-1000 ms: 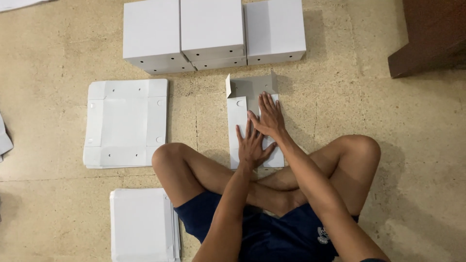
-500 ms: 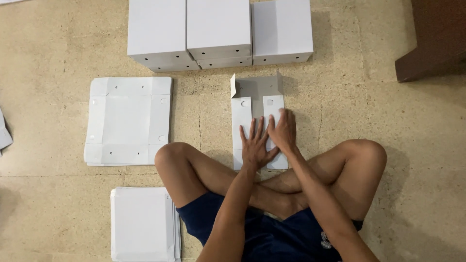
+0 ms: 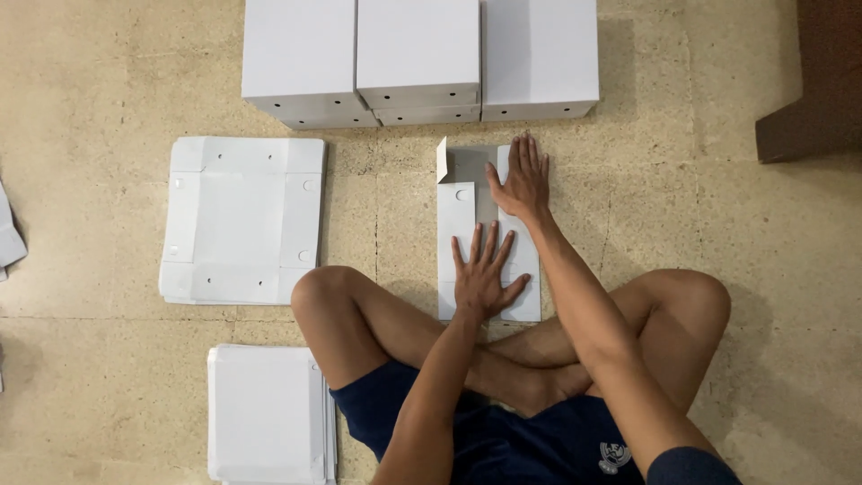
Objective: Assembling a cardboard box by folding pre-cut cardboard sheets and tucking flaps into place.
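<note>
Speckled beige stone floor, a person sitting cross-legged, both hands flat on a folded white cardboard box blank.

The left hand, fingers spread, presses the near end of the narrow folded white cardboard blank; the right hand, fingers together and flat, presses the far end. The blank's long axis runs straight away from the body. Beyond stand smooth assembled white boxes; left lies an unfolded flat white blank.

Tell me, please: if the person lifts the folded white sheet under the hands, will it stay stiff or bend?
The folded white sheet looks thin and creased, so it would probably bend along its folds. It likely weighs little. One end flap already stands up, so released panels may spring open.
</note>
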